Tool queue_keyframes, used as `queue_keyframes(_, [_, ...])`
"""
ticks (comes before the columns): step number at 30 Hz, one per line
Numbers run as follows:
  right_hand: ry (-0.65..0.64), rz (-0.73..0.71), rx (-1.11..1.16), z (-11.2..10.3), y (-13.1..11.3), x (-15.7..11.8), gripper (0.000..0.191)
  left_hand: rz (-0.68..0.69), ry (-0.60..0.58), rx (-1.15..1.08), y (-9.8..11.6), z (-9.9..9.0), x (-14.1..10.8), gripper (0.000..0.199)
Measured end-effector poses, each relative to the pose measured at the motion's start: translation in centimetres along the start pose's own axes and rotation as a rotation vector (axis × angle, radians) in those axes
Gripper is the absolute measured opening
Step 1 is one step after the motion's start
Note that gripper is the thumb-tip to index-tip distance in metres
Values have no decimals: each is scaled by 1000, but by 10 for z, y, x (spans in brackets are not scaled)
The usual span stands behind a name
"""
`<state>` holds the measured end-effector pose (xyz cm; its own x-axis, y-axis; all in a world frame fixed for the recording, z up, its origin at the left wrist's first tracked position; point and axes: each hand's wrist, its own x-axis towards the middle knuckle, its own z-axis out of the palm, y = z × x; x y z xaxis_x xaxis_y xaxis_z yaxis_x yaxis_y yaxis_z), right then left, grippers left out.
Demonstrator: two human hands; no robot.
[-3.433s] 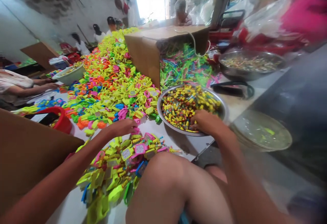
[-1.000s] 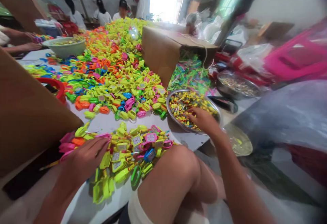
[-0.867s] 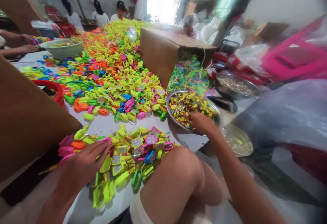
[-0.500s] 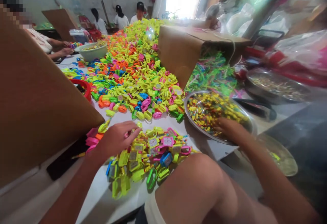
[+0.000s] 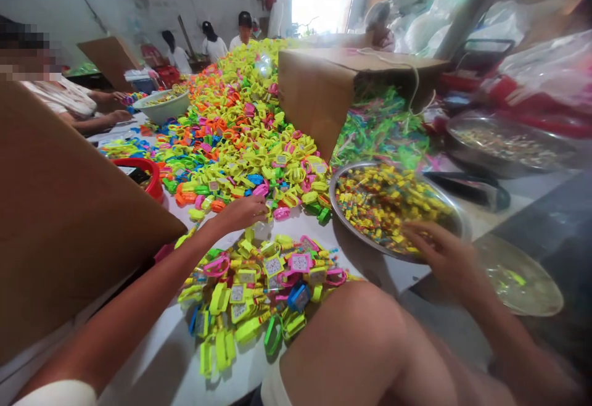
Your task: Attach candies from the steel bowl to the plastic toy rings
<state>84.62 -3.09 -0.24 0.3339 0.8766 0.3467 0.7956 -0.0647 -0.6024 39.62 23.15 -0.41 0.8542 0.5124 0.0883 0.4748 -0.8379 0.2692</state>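
Note:
A large heap of small plastic pieces, mostly yellow with orange, pink, green and blue, covers the middle of the white table. My left hand reaches to its near edge, fingers bent beside a pink piece; what it grips, if anything, is hidden. Nearer me lies a smaller pile of pieces, several with square maze-like faces and small coloured sticks. At the right, a round metal bowl holds many little yellow, red and blue parts. My right hand is over its near right rim, fingers partly blurred.
A tilted cardboard panel stands at the left, by a red basin. Behind the bowl, a cardboard box holds green strips. A second metal bowl and a translucent dish are right. Other people sit around the table.
My left hand has moved forward from the near pile to the edge of the large heap. My right hand has drawn back toward the bowl's rim. A pink-framed piece now shows on the near pile's left.

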Motion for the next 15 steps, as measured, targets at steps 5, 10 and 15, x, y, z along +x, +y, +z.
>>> queue_keyframes(5, [42,125,354,6,-78,-37,35,-48,91,-48,28,-10,-7,23])
queue_keyframes(10, [-20,210,628,14,-160,-66,29,-55,321,-186,119,-40,-32,20])
queue_keyframes(15, [-57,-59,483,28,-214,-78,32,162,506,-290,205,-54,-60,7])
